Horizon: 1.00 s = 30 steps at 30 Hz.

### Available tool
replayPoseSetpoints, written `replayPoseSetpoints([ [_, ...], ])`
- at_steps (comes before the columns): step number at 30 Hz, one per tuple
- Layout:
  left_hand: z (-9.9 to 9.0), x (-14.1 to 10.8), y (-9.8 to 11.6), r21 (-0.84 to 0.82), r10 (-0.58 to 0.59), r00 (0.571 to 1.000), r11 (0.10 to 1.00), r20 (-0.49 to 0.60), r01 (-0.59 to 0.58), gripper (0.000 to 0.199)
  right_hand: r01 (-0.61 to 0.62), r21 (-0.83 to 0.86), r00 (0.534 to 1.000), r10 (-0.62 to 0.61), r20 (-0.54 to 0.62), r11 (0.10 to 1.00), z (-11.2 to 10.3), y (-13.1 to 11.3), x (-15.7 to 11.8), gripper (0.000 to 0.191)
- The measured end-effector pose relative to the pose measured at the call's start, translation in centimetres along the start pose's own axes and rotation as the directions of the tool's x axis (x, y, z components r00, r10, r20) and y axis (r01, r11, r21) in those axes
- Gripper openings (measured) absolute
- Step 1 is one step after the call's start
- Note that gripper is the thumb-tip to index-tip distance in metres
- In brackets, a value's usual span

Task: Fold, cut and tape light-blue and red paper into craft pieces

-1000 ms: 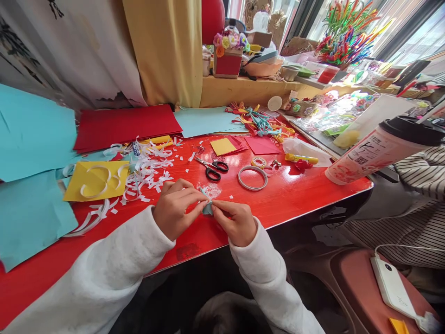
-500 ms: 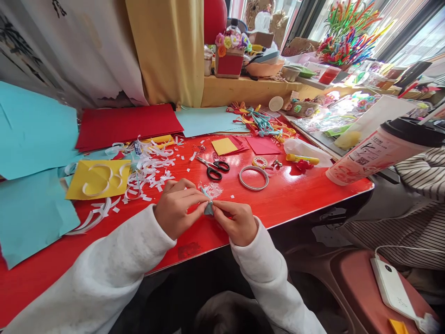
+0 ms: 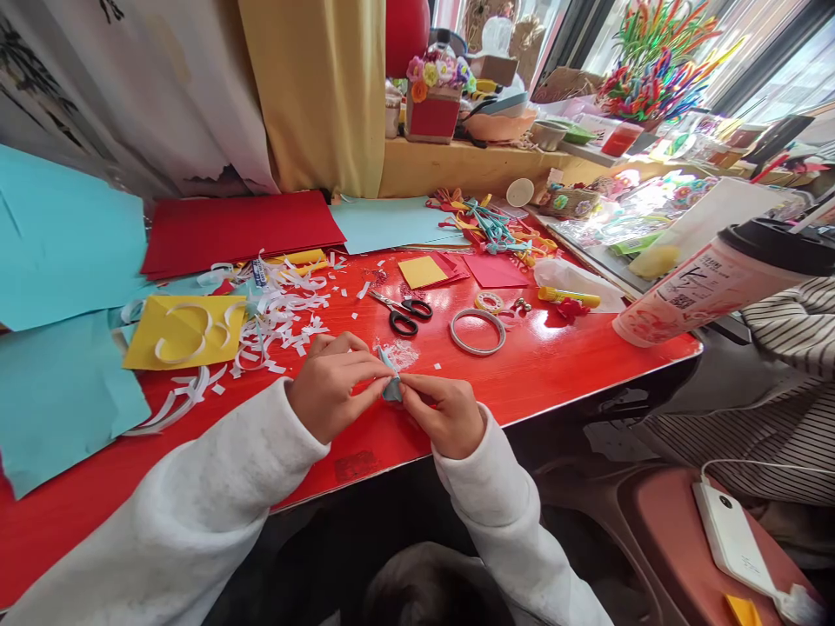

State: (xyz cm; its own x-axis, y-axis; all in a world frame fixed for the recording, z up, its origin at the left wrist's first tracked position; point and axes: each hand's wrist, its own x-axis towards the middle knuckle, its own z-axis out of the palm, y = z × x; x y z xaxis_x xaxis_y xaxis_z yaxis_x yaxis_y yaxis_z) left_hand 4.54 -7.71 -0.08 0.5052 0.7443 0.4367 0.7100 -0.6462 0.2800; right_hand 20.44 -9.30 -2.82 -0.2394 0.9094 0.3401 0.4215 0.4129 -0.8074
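Observation:
A small folded piece of light blue paper (image 3: 392, 390) is pinched between my two hands above the front part of the red table (image 3: 548, 365). My left hand (image 3: 339, 381) grips its left side with thumb and fingers together. On its right side my right hand (image 3: 447, 412) pinches it, fingers closed. One narrow point of the paper sticks up past the fingertips; the fingers hide part of the folds. Just beyond lie scissors (image 3: 403, 311) with black handles and a ring-shaped roll of tape (image 3: 477, 332).
White paper strips (image 3: 280, 304) and a yellow sheet (image 3: 196, 335) lie left, beside large blue sheets (image 3: 65, 409). Small yellow and red squares (image 3: 423, 272) and a glue stick (image 3: 569, 297) lie farther back. A tall cup (image 3: 704, 283) stands right, near a person's striped sleeve (image 3: 792, 330).
Both hands stay almost still, keeping their pinch on the blue paper. The view has shifted very slightly.

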Motion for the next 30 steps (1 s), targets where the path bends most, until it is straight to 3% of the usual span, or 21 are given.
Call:
replayPoseSetpoints([
  [6,0.1,0.0,0.3,0.026,-0.014,1.0,1.0,-0.017,0.014,0.016,-0.002,0.001,1.0,0.002,-0.01,1.0,-0.1,-0.3,0.1,0.024],
  [11,0.3,0.2,0.0,0.05,-0.13,0.991,0.99,-0.037,0.132,0.014,-0.091,0.126,0.996,0.088,0.026,0.988,0.1,0.3,0.0,0.022],
  [17,-1.3,-0.2,-2.9,0.257,-0.271,0.913,0.9,-0.304,0.353,0.016,-0.266,0.524,0.963,0.242,0.117,0.809,0.3,1.0,0.1,0.021],
  [19,-2.0,-0.7,-4.4,0.381,-0.261,0.863,0.815,-0.432,0.437,0.017,-0.305,0.595,0.949,0.293,0.119,0.744,0.2,0.9,0.2,0.022],
  [21,-2.4,-1.2,-5.7,0.464,-0.275,0.83,0.724,-0.485,0.511,0.019,-0.319,0.644,0.941,0.31,0.132,0.695,0.0,0.7,0.4,0.023],
  [25,-2.0,-1.8,-6.8,0.561,-0.317,0.857,0.654,-0.406,0.508,0.023,-0.289,0.71,0.953,0.266,0.147,0.643,-0.3,0.5,0.4,0.021],
  [30,-1.5,-1.8,-6.4,0.545,-0.395,0.875,0.685,-0.28,0.483,0.017,-0.296,0.745,0.952,0.249,0.179,0.598,-0.5,0.8,0.4,0.021],
])
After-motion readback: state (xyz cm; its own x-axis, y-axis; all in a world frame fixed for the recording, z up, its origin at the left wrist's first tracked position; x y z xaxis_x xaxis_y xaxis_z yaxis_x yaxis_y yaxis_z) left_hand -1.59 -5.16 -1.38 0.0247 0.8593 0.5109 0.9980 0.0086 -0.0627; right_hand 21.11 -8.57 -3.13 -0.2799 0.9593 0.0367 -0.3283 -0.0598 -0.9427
